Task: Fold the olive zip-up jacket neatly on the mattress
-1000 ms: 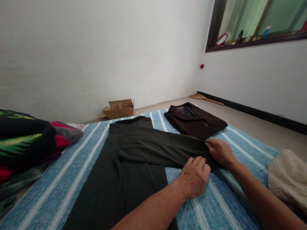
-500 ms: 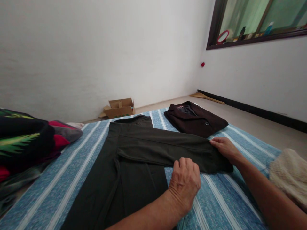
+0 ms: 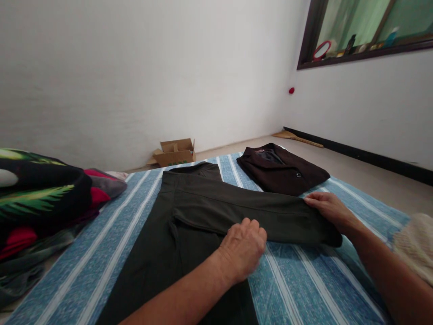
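Observation:
A dark grey-green garment (image 3: 203, 203) lies spread on a blue-and-white striped cloth (image 3: 287, 289). One long, tube-like part of it stretches across to the right; whether this is a sleeve or a leg I cannot tell. My right hand (image 3: 329, 210) pinches the upper edge of that part near its right end. At its lower edge, around the middle, my left hand (image 3: 243, 248) is closed with fingers curled against the fabric; its fingertips are hidden. Just behind the garment sits a folded dark brown jacket (image 3: 280, 169) with a button showing.
On the left lies a heap of clothes (image 3: 43, 198) in black, green and red. A cream knitted cloth (image 3: 416, 246) rests at the right edge. Beyond the striped cloth, an open cardboard box (image 3: 176, 155) stands by the wall, and a broom (image 3: 297, 137) lies along the floor.
My left hand has shifted left along the garment's lower edge. The right hand keeps its pinch. The whole view has swung slightly to the left.

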The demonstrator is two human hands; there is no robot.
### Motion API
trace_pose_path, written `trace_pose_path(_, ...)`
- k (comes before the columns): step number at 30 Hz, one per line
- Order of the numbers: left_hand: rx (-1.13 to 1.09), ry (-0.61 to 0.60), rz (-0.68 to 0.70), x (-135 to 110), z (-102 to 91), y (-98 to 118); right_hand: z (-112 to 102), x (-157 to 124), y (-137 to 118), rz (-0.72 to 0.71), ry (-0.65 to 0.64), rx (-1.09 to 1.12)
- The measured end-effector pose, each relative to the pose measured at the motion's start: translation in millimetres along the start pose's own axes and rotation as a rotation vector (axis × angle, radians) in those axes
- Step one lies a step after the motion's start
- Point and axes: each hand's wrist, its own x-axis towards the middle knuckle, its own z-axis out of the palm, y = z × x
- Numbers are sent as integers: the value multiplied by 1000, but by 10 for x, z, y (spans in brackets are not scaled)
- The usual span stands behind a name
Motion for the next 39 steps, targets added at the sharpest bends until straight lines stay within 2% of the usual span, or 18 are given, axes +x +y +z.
trace_pose_path(2,-20,-23,-12,-34,4,-43,-8,24,15,-28,31,-156)
trace_pose_path(6,19,41,-73,-74,96,-74,-15,73,69,-136,63,-457)
trace_pose_path(10,38,17,-144,-125,153,-91,-24,84,115,-196,83,-612)
trace_pose_path(17,60,-8,-151,-149,107,-42,-22,46,86,-232,126,-805)
trace_pose_path(22,100,-45,-225,-36,141,35,3,-19,-25,-168,129,-959)
trace_pose_path(26,108,-57,-159,-25,142,5,59,-103,-87,-79,104,-1131)
trace_pose_path(29,-29,-69,-87,-88,18,-139,159,-208,-176,-134,207,-1272)
trace_pose_path(32,-154,37,-104,-144,-98,-404,367,-311,-265,-402,296,-1318)
trace_pose_path(34,-129,120,-261,-162,-83,-611,556,-351,-263,-622,229,-1248)
trace_pose_path(35,-114,114,-363,-168,-41,-709,651,-360,-236,-698,163,-1201)
trace_pose_path(37,-122,16,-533,-178,94,-866,814,-360,-140,-748,23,-1135)
trace_pose_path(39,-152,-76,-607,-190,247,-957,914,-346,-25,-703,-64,-1110)
